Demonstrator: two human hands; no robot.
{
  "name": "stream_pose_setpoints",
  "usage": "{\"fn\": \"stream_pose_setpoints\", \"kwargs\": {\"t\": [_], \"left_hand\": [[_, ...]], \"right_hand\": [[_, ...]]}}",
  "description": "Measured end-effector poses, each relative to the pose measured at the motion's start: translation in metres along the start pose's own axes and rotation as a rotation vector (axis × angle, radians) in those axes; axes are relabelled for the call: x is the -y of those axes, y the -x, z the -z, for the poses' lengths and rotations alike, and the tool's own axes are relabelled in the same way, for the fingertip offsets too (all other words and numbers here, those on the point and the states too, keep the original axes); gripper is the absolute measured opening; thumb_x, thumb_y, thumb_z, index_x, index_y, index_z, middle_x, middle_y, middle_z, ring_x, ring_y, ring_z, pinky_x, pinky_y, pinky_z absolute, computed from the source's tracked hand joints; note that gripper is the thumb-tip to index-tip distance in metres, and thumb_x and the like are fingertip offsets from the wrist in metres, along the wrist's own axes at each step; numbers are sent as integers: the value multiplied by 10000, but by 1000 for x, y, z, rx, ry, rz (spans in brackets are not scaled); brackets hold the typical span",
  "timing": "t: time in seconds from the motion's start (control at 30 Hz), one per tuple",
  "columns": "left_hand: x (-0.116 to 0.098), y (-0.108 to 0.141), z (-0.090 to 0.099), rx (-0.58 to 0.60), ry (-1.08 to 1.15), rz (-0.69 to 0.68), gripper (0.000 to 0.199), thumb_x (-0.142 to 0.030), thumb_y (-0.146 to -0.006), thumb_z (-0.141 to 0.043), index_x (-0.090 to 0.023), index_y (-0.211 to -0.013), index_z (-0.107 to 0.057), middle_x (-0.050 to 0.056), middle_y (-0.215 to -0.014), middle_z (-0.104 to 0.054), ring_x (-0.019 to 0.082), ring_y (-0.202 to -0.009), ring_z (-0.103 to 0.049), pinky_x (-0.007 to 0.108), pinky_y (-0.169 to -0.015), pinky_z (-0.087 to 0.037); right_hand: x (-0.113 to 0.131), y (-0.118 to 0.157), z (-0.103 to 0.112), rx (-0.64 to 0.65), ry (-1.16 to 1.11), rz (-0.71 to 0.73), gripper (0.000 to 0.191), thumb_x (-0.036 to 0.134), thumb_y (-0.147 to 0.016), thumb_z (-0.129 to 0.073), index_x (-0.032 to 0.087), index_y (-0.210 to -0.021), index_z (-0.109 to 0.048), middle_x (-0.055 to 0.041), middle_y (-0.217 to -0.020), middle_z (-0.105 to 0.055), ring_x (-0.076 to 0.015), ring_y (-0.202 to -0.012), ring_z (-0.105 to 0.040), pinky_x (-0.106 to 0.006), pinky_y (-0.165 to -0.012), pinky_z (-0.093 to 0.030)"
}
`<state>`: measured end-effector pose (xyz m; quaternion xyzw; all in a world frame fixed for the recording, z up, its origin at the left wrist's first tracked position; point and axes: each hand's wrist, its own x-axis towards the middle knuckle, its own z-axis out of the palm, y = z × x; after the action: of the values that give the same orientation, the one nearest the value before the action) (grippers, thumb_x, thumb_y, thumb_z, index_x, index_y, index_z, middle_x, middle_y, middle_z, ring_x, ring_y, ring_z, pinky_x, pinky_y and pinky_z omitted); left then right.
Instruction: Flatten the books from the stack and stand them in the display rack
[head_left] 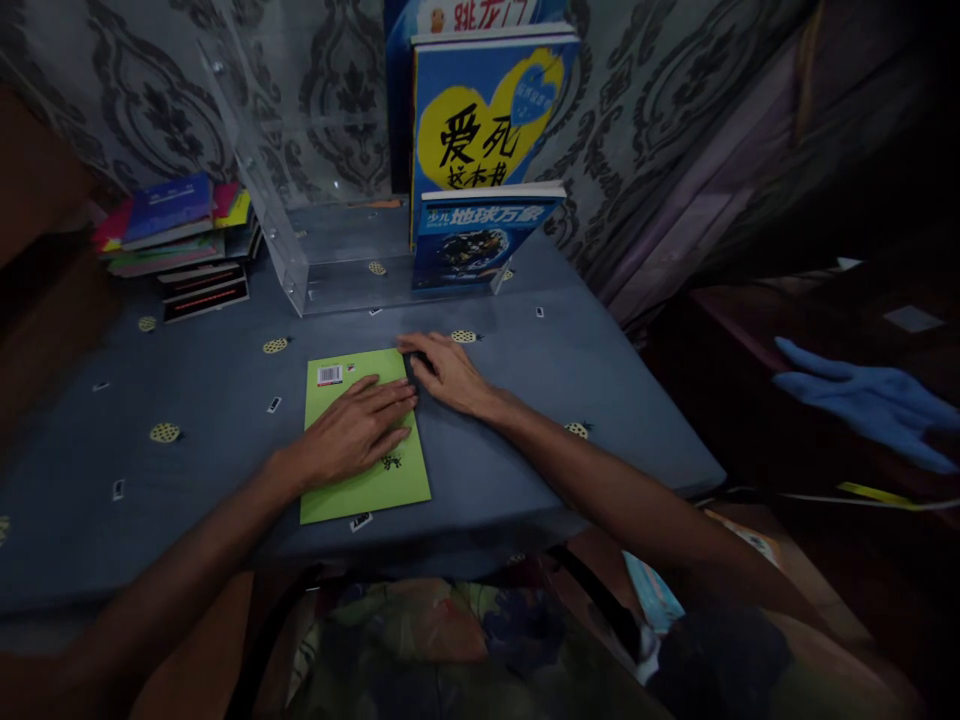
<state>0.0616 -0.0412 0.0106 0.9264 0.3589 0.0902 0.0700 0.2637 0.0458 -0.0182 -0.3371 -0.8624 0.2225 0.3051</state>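
Booklet, green, lies flat on our tablecloth near the front edge, right under our left hand, which crosses its middle. Left is laid out flat, palm down, fingers extended and a little apart. Our right hand sits just off the booklet's right side, fingers half curled, index tip at the far right corner; we can't tell if it pinches that corner. Barcode side faces up. Count: one booklet, two hands, one clear rack beyond them. We see three books in the rack's right part, one behind another, rising toward the back: blue one with a globe lowest in front, blue one with a yellow heart behind it, then a taller one with red lettering, cut off by the top of our view. Left of the rack we have one uneven book stack; too dim to count. One blue glove lies off to the right, well apart from the table.
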Motion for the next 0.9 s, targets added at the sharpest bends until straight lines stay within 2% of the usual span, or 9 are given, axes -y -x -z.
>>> {"fn": "stream_pose_setpoints", "kwargs": {"t": [0.13,0.3,0.43,0.7,0.9], "left_hand": [[-17,11,1,3,-3,-43,527,-475,-1066,-342,-189,-1485,-483,105,-1493,-557,241,-1429,-466,477,-1230,-303],[-37,27,3,85,-58,-73,788,-688,-995,-336,-154,-1573,-305,139,-1601,-403,258,-1514,-321,461,-1267,-202],[-44,33,-1,112,-115,-68,746,-618,-1034,-289,-150,-1608,-201,143,-1635,-320,261,-1536,-260,468,-1273,-157],[-38,28,-9,102,-183,-45,710,-581,-1046,-272,-150,-1608,-212,135,-1636,-321,261,-1535,-262,466,-1268,-168],[-25,18,-8,69,-244,-26,685,-579,-1055,-234,-124,-1558,-332,133,-1617,-368,238,-1533,-272,443,-1267,-159]], "right_hand": [[0,0,0,-2,-4,-2,436,133,-938,-445,202,-1346,-581,-75,-1173,-731,-265,-1119,-607,-460,-1003,-468],[1,0,-1,-12,-11,3,429,136,-941,-438,199,-1338,-590,-80,-1165,-736,-267,-1109,-611,-467,-1004,-472],[1,1,-1,-28,-6,14,421,134,-938,-443,209,-1322,-599,-73,-1159,-737,-261,-1087,-615,-465,-1005,-476],[-1,1,-2,-27,-16,45,441,110,-950,-400,209,-1335,-591,-80,-1177,-732,-253,-1096,-622,-461,-997,-483],[0,1,-2,-17,-20,55,452,102,-935,-415,203,-1338,-593,-93,-1188,-731,-257,-1119,-623,-473,-1000,-482]]}}
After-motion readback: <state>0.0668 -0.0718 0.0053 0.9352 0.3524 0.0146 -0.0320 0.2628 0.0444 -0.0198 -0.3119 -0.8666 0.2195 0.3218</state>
